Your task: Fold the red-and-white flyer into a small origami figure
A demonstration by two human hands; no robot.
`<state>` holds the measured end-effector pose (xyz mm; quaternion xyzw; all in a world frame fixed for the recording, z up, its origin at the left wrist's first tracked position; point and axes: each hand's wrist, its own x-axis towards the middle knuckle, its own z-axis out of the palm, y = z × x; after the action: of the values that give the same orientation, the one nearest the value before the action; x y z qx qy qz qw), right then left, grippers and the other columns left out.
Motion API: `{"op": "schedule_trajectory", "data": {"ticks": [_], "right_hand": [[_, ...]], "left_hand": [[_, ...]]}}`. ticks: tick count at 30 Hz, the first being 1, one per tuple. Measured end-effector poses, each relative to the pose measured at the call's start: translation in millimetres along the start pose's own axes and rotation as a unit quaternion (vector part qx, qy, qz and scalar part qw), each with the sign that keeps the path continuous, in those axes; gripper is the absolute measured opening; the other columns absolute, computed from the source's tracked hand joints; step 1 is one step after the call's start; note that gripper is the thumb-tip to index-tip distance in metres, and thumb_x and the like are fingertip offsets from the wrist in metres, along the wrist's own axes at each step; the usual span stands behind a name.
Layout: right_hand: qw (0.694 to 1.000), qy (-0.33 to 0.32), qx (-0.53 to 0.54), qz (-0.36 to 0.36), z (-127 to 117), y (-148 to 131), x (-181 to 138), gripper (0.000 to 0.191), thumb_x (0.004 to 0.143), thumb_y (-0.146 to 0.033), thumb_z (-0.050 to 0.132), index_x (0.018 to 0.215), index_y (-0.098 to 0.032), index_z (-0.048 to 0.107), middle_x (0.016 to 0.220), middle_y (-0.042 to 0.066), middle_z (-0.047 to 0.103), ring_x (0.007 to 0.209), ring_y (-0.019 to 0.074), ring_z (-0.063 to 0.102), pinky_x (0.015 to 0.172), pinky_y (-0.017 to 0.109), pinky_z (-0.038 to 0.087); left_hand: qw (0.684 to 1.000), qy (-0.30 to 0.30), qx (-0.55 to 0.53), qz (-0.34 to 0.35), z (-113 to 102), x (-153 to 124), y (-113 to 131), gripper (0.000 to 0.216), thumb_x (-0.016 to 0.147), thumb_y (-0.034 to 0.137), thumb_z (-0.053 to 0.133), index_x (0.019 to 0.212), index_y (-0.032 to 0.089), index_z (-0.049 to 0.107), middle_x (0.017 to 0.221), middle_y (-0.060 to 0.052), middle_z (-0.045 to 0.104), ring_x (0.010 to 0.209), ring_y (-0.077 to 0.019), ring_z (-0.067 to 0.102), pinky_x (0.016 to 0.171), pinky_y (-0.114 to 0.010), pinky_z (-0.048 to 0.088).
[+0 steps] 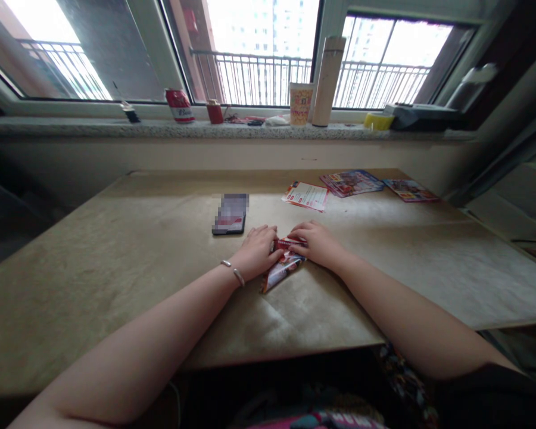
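The left hand (pixel 258 255) and right hand (pixel 321 245) are holding a folded sheet (pixel 280 271) of glossy, colourful paper between them. The left fingers are curling at its left edge, the thumb resting on its printed face; the right fingers are bending over its upper right part, the thumb also lying on the paper. Both grips are looking narrow, though how tightly they are pressing I cannot tell. The sheet's pointed end is reaching out from under the fingers, toward the person, on the pale surface (pixel 116 262). A silver bracelet (pixel 238 277) is circling the wrist behind the left fingers.

Just beyond the left fingers, a partly pixelated phone (pixel 231 215) is lying flat. Beyond the right fingers, a white-and-red printed sheet (pixel 307 195) is lying near a blue-and-purple pile (pixel 352 183), with another printed pile (pixel 411 190) sitting farther to their right. Well beyond all the fingers, a red-and-white can (pixel 179 107), a patterned cup (pixel 301 106) and a tall cylinder (pixel 329 83) are standing on the windowsill (pixel 250 131).
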<state>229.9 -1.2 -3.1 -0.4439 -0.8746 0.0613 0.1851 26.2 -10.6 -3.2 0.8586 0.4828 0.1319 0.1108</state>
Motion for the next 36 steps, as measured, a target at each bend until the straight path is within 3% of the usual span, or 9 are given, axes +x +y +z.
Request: {"op": "schedule_trajectory", "data": {"ticks": [7,12,16,23,36], "right_hand": [[0.998,0.017,0.049,0.048,1,0,2,0.020,0.077,-0.028,0.069,0.094,-0.018,0.067,0.092,0.006,0.067,0.093,0.0198,0.055,0.083,0.031,0.042],[0.989,0.023,0.120,0.088,3,-3,2,0.012,0.078,-0.025,0.067,0.088,-0.019,0.067,0.079,0.002,0.067,0.077,0.0148,0.055,0.068,0.025,0.040],[0.983,0.037,0.153,0.098,1,-6,2,0.014,0.078,-0.028,0.067,0.089,-0.019,0.068,0.077,0.000,0.066,0.072,0.0127,0.056,0.066,0.023,0.040],[0.978,0.056,0.173,0.096,0,-7,0,0.017,0.079,-0.025,0.064,0.095,-0.021,0.070,0.075,-0.001,0.066,0.067,0.0114,0.055,0.063,0.022,0.040],[0.950,0.106,0.279,0.087,-4,-25,-3,0.021,0.082,-0.028,0.061,0.100,-0.021,0.069,0.078,0.000,0.070,0.061,0.0103,0.055,0.059,0.022,0.043]], "left_hand": [[0.996,0.038,-0.068,0.036,-1,1,-2,0.023,0.081,0.030,0.060,0.099,0.017,0.058,0.111,-0.011,0.062,0.107,-0.0266,0.056,0.097,-0.043,0.044],[0.987,0.056,-0.149,-0.011,-1,2,-4,0.031,0.079,0.027,0.060,0.109,0.018,0.057,0.107,-0.008,0.065,0.102,-0.0235,0.060,0.093,-0.038,0.047],[0.967,0.084,-0.236,-0.051,-4,2,-3,0.035,0.080,0.028,0.059,0.114,0.019,0.055,0.096,-0.004,0.069,0.091,-0.0195,0.065,0.087,-0.035,0.050],[0.907,0.114,-0.398,-0.076,-5,4,-2,0.026,0.077,0.034,0.062,0.096,0.017,0.058,0.081,-0.003,0.067,0.075,-0.0163,0.065,0.070,-0.030,0.053],[0.897,0.186,-0.396,-0.059,-4,1,-1,0.026,0.075,0.040,0.068,0.086,0.018,0.058,0.071,0.001,0.063,0.066,-0.0133,0.061,0.062,-0.024,0.049]]}}
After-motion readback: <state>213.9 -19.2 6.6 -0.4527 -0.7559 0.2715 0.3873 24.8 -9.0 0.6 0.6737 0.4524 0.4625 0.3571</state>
